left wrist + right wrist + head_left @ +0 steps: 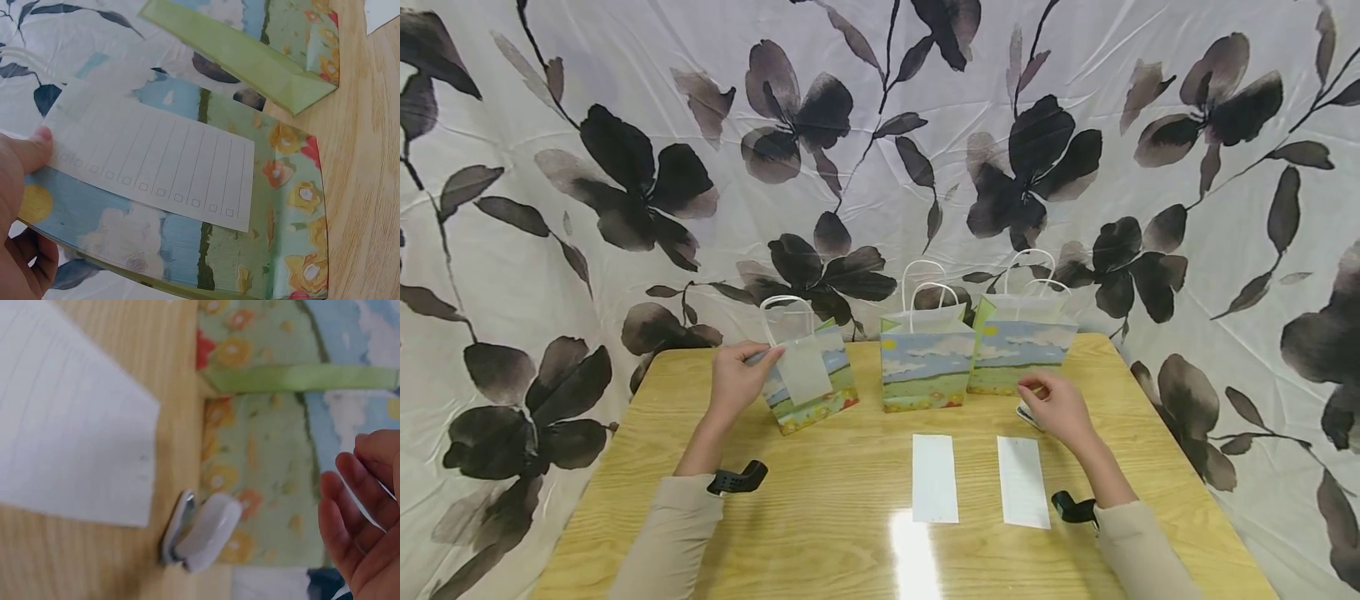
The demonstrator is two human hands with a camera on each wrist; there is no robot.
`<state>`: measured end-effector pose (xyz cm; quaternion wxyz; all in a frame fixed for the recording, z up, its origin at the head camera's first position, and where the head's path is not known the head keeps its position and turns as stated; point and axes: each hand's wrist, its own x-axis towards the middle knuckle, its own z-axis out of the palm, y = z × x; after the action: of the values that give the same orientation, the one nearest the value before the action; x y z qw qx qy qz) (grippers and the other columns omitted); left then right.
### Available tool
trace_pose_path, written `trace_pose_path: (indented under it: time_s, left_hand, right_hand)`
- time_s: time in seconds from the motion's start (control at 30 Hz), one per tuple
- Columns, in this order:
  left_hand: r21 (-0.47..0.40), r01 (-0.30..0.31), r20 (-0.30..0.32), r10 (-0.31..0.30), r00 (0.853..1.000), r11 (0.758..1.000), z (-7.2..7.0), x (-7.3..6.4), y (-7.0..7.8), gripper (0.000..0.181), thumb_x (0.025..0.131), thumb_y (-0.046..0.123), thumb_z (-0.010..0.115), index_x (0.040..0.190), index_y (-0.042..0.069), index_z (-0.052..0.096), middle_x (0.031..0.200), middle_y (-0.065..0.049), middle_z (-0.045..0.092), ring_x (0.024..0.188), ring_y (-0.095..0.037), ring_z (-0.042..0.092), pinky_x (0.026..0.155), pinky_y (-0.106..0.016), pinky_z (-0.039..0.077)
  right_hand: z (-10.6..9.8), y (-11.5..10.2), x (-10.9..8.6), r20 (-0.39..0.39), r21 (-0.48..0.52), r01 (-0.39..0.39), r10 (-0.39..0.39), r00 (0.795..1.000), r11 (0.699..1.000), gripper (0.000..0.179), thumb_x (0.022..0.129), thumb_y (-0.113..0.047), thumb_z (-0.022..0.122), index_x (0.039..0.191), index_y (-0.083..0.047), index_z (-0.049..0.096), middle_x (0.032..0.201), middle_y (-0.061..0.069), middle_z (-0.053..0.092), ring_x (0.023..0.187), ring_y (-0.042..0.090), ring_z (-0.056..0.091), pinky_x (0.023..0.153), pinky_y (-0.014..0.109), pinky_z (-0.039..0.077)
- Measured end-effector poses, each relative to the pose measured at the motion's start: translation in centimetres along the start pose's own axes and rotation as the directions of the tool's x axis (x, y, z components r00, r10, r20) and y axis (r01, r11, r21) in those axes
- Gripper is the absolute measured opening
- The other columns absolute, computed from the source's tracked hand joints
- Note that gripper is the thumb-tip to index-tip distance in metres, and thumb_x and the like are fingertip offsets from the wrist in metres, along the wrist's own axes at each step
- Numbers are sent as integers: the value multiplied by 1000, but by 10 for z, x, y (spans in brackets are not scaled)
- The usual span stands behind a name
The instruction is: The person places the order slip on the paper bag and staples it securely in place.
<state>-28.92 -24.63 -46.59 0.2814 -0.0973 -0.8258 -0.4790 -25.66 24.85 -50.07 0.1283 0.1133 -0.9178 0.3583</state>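
Note:
In the head view my left hand (739, 379) pinches the top of the left gift bag (846, 395), which stands tilted. Under the thumb, a white checklist sheet (156, 156) lies flat against the bag's front, with ruled lines and small boxes; my other fingers go behind the bag. On the right, my right hand (1060, 407) hovers over a small white stapler (212, 531), its fingers loosely bent and nothing in them. The stapler lies on the table by the base of the right gift bag (1026, 346), apart from the fingers in the right wrist view.
Between the outer bags stands a middle gift bag (927, 371) with white twisted handles. Two paper sheets lie in front: a left sheet (935, 479) and a lined right sheet (1024, 483). A floral cloth (880, 208) hangs behind the wooden table (820, 517).

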Motion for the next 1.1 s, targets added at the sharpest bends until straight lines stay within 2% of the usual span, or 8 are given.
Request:
trace_pose_path:
  time_s: [0.17,0.33,0.43,0.57,0.67,0.83,1.1]
  left_hand:
    - [18,20,-4,-20,1000,1000,1,-3,2,16,82,12,80,83,-3,77,80,-14,72,70,-24,67,60,-12,46]
    - [18,33,-37,-32,999,999,0,-3,1,14,80,10,82,82,-4,77,80,-15,72,72,-19,67,63,-13,46]
    - [7,30,-32,-30,999,1000,1,-1,1,16,81,12,81,83,-4,77,81,-15,72,72,-13,65,64,-14,47]
    - [-8,42,-38,-42,998,999,1,-2,0,15,81,11,81,81,-3,77,80,-14,72,69,-6,63,62,-13,47]
    - [-5,44,-44,-44,998,999,1,-3,-1,14,80,10,82,81,-3,77,79,-14,72,69,-6,64,62,-13,47]
    - [3,33,-30,-32,999,999,2,-4,-1,16,82,12,80,83,-3,77,81,-15,72,72,-11,65,63,-14,47]
    - [-1,47,-44,-47,998,999,2,-6,0,16,82,14,81,82,-2,77,80,-13,72,70,-4,62,62,-14,47]
  right_hand:
    - [3,24,-10,-46,-20,-40,39,998,999,9,92,-7,68,98,-2,71,90,12,69,83,30,65,72,46,52]
    - [7,44,-14,-50,14,-114,115,992,993,17,93,-12,68,103,1,71,107,21,65,101,41,59,82,54,48]
    - [11,56,-14,-57,51,-174,177,983,983,23,92,-15,69,108,2,70,115,24,61,106,42,56,84,55,47]
    - [18,67,-14,-43,98,-219,224,974,971,30,92,-18,70,114,2,67,120,24,58,106,42,55,84,54,48]
    - [23,72,-16,-29,122,-230,235,972,966,34,91,-18,71,117,3,66,119,25,59,105,41,56,83,52,49]
    - [29,77,-20,-20,130,-263,268,963,956,37,89,-20,74,117,3,65,112,22,64,99,37,61,81,49,50]
    - [36,80,-23,-30,126,-267,273,962,955,36,88,-17,75,116,3,66,108,22,66,97,35,63,82,48,50]
